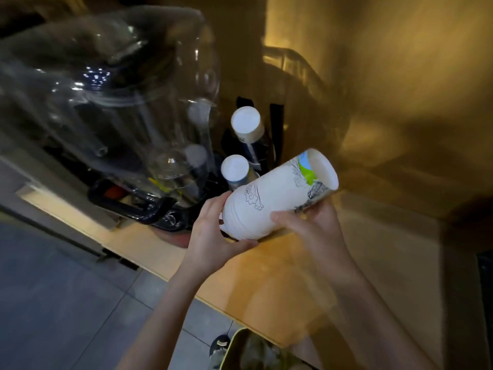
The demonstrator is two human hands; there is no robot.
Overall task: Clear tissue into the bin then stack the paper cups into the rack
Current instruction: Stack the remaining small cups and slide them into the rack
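Observation:
A stack of white paper cups [277, 193] with line drawings and a green-blue print lies tilted on its side above the counter, bases pointing up right. My left hand [213, 233] grips its lower left end. My right hand [309, 222] holds it from underneath near the middle. Just behind, two upside-down cups, one further back [246, 121] and one nearer [234, 168], sit on posts of a dark rack [276, 129]. A bin [240, 340] with crumpled tissue [261, 353] inside shows at the bottom edge.
A large clear glass jug and glassware [120, 102] stand on a black tray [133, 206] at the left, close to the rack. The wooden counter [346, 263] runs under my hands, its edge dropping to a grey tiled floor [66, 303]. A shoe [220, 343] is beside the bin.

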